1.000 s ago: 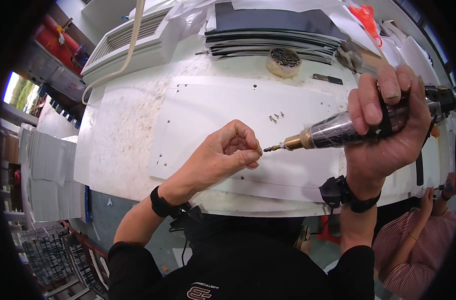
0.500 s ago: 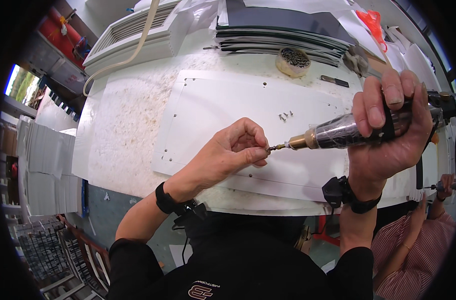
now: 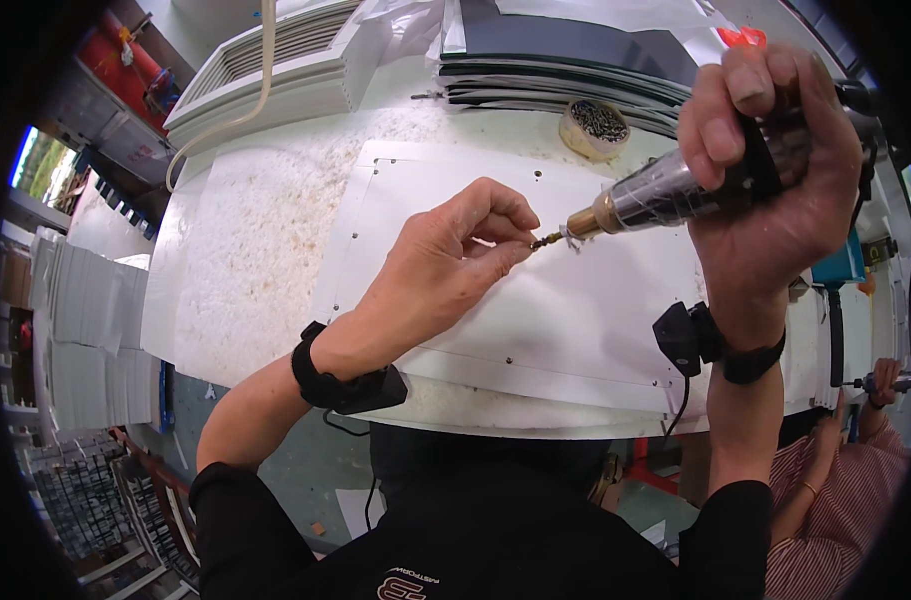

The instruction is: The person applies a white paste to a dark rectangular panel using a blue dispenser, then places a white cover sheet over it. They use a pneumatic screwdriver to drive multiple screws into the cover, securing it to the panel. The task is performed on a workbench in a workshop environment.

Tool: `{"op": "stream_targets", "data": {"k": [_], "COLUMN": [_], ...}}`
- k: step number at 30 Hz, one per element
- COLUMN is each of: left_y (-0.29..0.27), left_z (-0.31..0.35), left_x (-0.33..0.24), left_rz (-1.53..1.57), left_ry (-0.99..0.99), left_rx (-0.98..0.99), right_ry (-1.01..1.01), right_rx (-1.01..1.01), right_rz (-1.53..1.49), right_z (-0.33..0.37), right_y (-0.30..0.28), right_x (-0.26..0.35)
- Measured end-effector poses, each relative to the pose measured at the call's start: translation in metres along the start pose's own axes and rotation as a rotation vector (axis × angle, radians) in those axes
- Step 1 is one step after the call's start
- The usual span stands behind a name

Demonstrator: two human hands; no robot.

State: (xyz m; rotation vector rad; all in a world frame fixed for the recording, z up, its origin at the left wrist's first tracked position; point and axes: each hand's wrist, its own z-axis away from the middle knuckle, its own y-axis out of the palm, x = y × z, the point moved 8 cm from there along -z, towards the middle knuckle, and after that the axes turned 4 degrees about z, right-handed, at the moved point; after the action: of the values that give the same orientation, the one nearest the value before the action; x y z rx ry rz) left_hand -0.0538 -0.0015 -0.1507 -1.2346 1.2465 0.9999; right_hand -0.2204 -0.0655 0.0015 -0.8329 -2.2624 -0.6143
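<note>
My right hand (image 3: pixel 775 180) is wrapped round a power screwdriver (image 3: pixel 660 192) with a clear-wrapped body and a brass nose, held tilted above the panel. Its thin bit (image 3: pixel 549 240) points left and down to my left hand (image 3: pixel 440 260). There the thumb and forefinger are pinched together on a small screw at the bit's tip, mostly hidden by the fingertips. Beneath both hands lies a flat white panel (image 3: pixel 575 320), with small screws or holes along its edges. A few loose screws (image 3: pixel 575 240) on the panel show partly behind the driver's nose.
Beyond the panel stand a round tub of screws (image 3: pixel 595 130) and a stack of dark panels (image 3: pixel 575 70). White louvred frames (image 3: pixel 275 75) and a pale hose (image 3: pixel 267 75) are at the far left. At the right edge, a co-worker's hand (image 3: pixel 885 380) holds another driver.
Both hands and the screwdriver have moved up and away across the panel. The bit's tip stays at my left fingertips.
</note>
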Motion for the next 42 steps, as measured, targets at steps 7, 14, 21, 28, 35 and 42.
{"op": "stream_targets", "data": {"k": [7,14,21,28,35,42], "left_y": [-0.014,-0.011,-0.01,-0.01,-0.012,0.002], "left_z": [-0.053,-0.076,-0.081,-0.079,-0.079,-0.063], "left_x": [0.002,0.018,0.027,0.027,0.029,0.013], "left_rz": [-0.301,-0.396,-0.415,-0.429,-0.355,-0.855], "left_ry": [0.122,0.069,0.076,0.077,0.038,0.292], "left_rx": [0.027,0.05,0.06,0.072,0.078,0.085], "right_ry": [0.136,0.174,0.14,0.154,0.183,0.268], "right_rx": [-0.104,-0.073,-0.077,-0.104,-0.041,-0.045], "right_rz": [0.191,0.365,0.375,0.342,0.358,0.317], "right_z": [-0.042,-0.049,-0.048,-0.046,-0.045,-0.048], "right_y": [0.015,0.002,-0.01,-0.016,-0.013,-0.011], "right_x": [-0.041,-0.065,-0.081,-0.087,-0.088,-0.093]}}
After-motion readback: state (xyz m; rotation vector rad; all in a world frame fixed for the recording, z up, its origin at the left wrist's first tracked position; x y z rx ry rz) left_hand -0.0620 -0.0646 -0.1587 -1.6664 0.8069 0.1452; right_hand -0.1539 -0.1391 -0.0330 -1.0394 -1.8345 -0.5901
